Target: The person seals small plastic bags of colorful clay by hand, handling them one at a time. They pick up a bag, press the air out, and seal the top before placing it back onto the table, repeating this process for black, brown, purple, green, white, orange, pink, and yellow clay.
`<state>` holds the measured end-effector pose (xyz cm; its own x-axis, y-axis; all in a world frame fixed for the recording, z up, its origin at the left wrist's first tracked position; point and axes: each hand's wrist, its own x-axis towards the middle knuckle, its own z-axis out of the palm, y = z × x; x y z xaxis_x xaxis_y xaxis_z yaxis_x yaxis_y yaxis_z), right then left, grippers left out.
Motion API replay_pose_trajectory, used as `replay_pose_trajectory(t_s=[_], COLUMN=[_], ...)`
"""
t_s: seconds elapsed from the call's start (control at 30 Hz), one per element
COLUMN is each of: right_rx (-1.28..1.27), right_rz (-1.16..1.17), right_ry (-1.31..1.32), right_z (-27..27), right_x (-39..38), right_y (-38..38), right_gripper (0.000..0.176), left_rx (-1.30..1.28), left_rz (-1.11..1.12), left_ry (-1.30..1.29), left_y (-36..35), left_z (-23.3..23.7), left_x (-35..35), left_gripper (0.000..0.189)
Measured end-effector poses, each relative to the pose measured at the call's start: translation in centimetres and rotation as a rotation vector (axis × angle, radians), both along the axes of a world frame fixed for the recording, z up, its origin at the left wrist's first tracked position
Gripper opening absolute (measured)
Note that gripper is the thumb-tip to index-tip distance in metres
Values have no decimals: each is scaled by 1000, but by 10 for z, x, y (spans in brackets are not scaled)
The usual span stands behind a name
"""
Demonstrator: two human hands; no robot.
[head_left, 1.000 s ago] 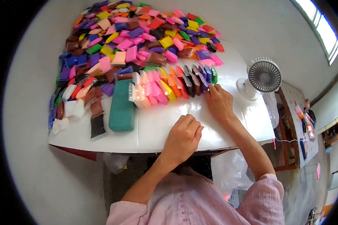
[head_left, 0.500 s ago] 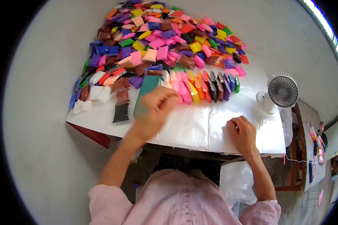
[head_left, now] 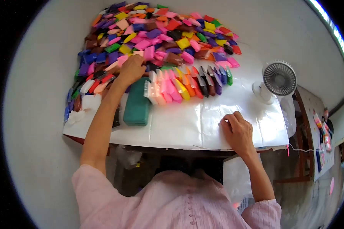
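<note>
My left hand (head_left: 133,70) stretches over the heap of coloured packets (head_left: 153,45), its fingers pointing down at the near side of the pile by a peach packet (head_left: 138,54). Its fingertips are hidden, so a grip cannot be made out. Below it lies a green box-like block (head_left: 137,108). Against the block's right side leans a row of clear-wrapped packets (head_left: 185,86), running from white and peach through pink, yellow, orange, red, black and purple to green. My right hand (head_left: 237,131) rests on the white table cover with its fingers curled in; nothing shows in them.
A small white fan (head_left: 279,78) stands at the table's right. White packets (head_left: 91,102) and crumpled white material (head_left: 75,116) lie at the left edge. Walls close in the left and back. A second table (head_left: 318,152) with things on it is at far right.
My left hand has moved up and left from the row's left end to the heap, uncovering the green block. The right hand stays curled on the table. The view has shifted slightly.
</note>
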<state>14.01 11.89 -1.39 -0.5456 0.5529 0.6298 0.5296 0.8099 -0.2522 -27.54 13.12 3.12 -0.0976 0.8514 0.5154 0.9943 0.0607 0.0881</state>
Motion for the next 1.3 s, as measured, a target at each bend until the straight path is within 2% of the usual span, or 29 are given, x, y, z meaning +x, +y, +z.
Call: replay_pose_trajectory(t_s=[0.03, 0.1, 0.2, 0.3, 0.33, 0.43, 0.53, 0.67, 0.77, 0.87, 1.0, 1.03, 1.1, 1.17, 1.3], right_rx=[-1, -3, -19, -31, -37, -50, -54, -59, -64, -74, -198, -374, -785, -863, -861], right_rz=[-2, 1, -6, -4, -6, -11, -21, -29, -25, 1, 104, 80, 177, 298, 252], right_ry=[3, 9, 2, 17, 18, 17, 16, -1, 12, 44, 342, 386, 489, 574, 523], right_z=[0, -2, -2, -1, -1, -1, -2, -1, 1, 3, 8, 12, 24, 25, 24], right_x=[0, 1, 1, 1, 1, 1, 1, 1, 1, 3, 4, 6, 10, 7, 0], right_y=[1, 1, 1, 1, 1, 0, 0, 0, -1, -1, 5, 1, -7, -16, -30], right_gripper=[9, 9, 10, 10, 10, 11, 12, 11, 10, 8, 5, 12, 23, 33, 22], left_rx=[-105, -64, -142, -253, -225, -83, 36, 329, 370, 369, 159, 118, 29, -13, -8], left_rz=[40, 32, 82, 31, -4, -76, -114, -125, -184, -349, -520, -552, -529, -575, -555], left_ry=[-45, -19, -6, -216, -251, -104, -181, -527, -942, -1129, -1418, -1508, -1604, -1651, -1656], left_y=[4, 5, 4, 3, 2, -2, -10, -32, -63, -93, -107, -106, -103, -97, -90], left_z=[3, 2, 8, 14, 13, 8, 9, 27, 50, 53, 24, 14, -2, -16, -22], left_x=[3, 5, 9, -1, -3, -12, -19, 3, 47, 118, 184, 195, 209, 221, 251], left_gripper=[26, 26, 23, 21, 19, 21, 22, 16, 13, 10, 7, 8, 11, 11, 12])
